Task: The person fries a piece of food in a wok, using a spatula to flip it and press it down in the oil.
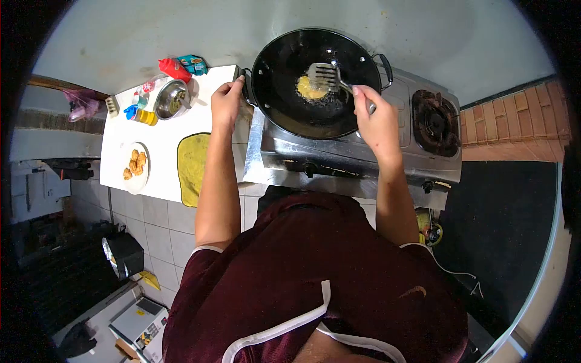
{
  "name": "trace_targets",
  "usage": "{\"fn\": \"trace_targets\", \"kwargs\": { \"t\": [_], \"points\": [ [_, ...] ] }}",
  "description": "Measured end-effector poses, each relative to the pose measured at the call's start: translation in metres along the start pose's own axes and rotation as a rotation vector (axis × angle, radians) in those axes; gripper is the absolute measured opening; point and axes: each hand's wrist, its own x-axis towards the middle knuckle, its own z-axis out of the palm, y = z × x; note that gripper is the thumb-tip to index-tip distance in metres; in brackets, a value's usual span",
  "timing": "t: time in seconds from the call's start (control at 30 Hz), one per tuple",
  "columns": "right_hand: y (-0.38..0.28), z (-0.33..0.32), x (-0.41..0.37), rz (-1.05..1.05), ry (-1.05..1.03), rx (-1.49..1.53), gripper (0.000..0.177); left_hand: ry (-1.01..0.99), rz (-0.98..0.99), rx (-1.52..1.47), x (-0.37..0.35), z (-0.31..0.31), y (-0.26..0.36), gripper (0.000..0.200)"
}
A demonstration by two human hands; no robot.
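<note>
A black two-handled wok [284, 115] sits on the left burner of a steel gas stove [339, 151]. My left hand [227, 104] is closed on the wok's left handle. In my right hand [376, 118] is a slotted metal spatula [324, 75], gripped by its handle and reaching down into the wok. Its slotted blade overlaps a yellow, battered-looking piece of food [308, 91] lying in shiny oil at the wok's middle. The wok's right handle [386, 69] stands free of both hands.
On the white table [163, 169] at left are a plate [136, 184] of browned fried pieces, a steel bowl [162, 106], a yellow bottle [145, 117], a red bottle [174, 69] and a green cloth [192, 172]. A bare burner [436, 121] is at right.
</note>
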Motion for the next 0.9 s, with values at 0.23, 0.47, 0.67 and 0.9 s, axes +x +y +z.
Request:
{"fn": "trace_targets", "kwargs": {
  "t": [0.23,0.47,0.67,0.9],
  "points": [
    [-0.007,-0.009,0.003,0.148,-0.003,-0.121,0.024,0.002,0.004,-0.025,-0.001,0.001,0.001,0.037],
    [-0.004,-0.01,-0.001,0.125,-0.005,-0.095,0.025,0.026,0.002,-0.03,-0.002,-0.001,0.006,0.033],
    [0.01,0.001,0.0,0.015,0.017,-0.03,0.028,0.038,0.01,-0.066,-0.005,0.003,0.006,0.031],
    [0.012,0.003,0.004,0.075,0.029,-0.06,0.03,0.023,-0.026,-0.038,-0.003,-0.001,0.0,0.031]
  ]
}}
